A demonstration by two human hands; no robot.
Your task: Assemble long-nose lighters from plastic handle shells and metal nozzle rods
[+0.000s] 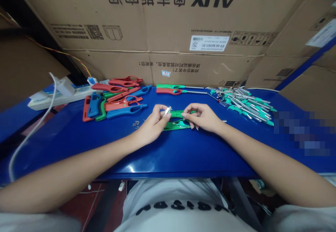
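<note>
- Left hand [153, 123] pinches a small metal piece [167, 111] between closed fingertips, just above the green shell [176, 120].
- Right hand [203, 117] presses that shell flat on the blue tabletop [168, 155], fingers curled on it.
- Looks like mid-assembly, I think; seating the piece needs careful lining up.

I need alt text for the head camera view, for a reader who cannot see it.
Two bare hands meet over a green plastic shell on a blue table: the left hand pinches a small metal part, the right hand steadies the shell. Coloured shells lie left, metal rods right.
</note>
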